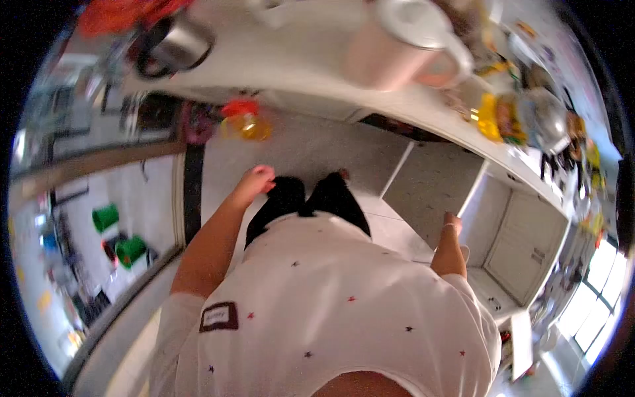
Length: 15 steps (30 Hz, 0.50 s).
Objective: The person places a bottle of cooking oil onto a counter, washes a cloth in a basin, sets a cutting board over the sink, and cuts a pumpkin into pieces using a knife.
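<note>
My left hand point(256, 183) hangs beside my dark trousers point(284, 198), its fingers loosely bent and nothing seen in them. Above the pale floor, it touches nothing. A bottle of yellow liquid with a red cap point(245, 122) stands farther forward, blurred. On the other side, my right hand point(452, 221) is low by my hip, near the white edge of an open cabinet point(506, 221). Blur and its small size hide the fingers, and I cannot tell whether it touches that edge.
A counter point(284, 59) runs across the front, carrying a pink kettle with a white lid point(397, 49), a metal mug point(182, 43) and several bottles point(499, 116) at right. A door frame point(178, 198) is at left; green bins point(129, 250) show beyond it.
</note>
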{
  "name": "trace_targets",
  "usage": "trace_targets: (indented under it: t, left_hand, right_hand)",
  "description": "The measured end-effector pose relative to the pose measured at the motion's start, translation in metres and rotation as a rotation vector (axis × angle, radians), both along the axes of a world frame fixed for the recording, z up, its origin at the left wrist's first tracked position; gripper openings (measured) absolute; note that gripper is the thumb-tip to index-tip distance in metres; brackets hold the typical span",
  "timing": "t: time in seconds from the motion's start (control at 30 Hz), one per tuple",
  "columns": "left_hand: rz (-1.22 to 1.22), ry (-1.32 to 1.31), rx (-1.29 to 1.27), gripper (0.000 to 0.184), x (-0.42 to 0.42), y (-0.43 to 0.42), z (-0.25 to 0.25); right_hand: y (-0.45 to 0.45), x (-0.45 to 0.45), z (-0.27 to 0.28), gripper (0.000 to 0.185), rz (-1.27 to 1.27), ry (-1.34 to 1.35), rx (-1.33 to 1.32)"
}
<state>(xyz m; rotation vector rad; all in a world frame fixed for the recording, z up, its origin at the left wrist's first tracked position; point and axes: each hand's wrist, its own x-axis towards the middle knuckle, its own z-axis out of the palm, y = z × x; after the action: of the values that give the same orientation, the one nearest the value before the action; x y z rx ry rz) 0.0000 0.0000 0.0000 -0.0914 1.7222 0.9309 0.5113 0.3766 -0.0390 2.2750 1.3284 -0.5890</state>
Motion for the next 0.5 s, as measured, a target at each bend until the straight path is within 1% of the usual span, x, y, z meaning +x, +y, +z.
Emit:
trace_targets:
  t: [0.07,0.1,0.13,0.17,0.2,0.23,0.27,0.3,0.37,0.43,0.5]
  left_hand:
    - [0.048,0.035,0.011,0.031,0.011,0.008,0.027]
    - [0.07,-0.064,0.087,0.03,-0.004,-0.056,-0.01]
    - [0.094,-0.049,0.133,0.028,-0.021,-0.055,-0.018]
    - [0.114,0.043,0.09,0.027,-0.064,-0.098,0.012]
    - [0.13,0.059,0.104,0.027,-0.075,-0.112,0.016]
    - [0.144,0.058,0.135,0.026,-0.079,-0.116,0.002]
    - [0.144,0.097,0.105,0.026,-0.101,-0.149,0.001]
    - [0.224,0.102,0.062,0.027,-0.111,-0.173,0.004]
    - [0.383,0.102,-0.01,0.028,-0.127,-0.213,0.007]
    - [0.53,0.064,0.003,0.031,-0.137,-0.261,0.0]
    - [0.642,0.041,-0.03,0.033,-0.136,-0.298,0.002]
  right_hand:
    - [0.007,-0.043,0.0,0.039,-0.018,0.211,0.066]
    - [-0.056,-0.062,0.019,0.033,-0.14,0.342,0.241]
    - [-0.046,-0.088,0.002,0.027,-0.263,0.594,0.37]
    - [-0.076,-0.14,-0.03,0.021,-0.428,0.881,0.409]
    - [-0.077,-0.159,-0.034,0.02,-0.531,1.192,0.372]
    - [-0.068,-0.178,-0.026,0.019,-0.617,1.494,0.336]
    - [-0.087,-0.217,-0.035,0.02,-0.669,1.584,0.314]
    - [-0.099,-0.25,-0.033,0.02,-0.703,1.662,0.311]
    - [-0.122,-0.305,-0.033,0.022,-0.771,1.41,0.499]
    - [-0.163,-0.332,-0.017,0.019,-0.808,1.338,0.64]
    - [-0.179,-0.335,-0.037,0.02,-0.82,1.493,0.259]
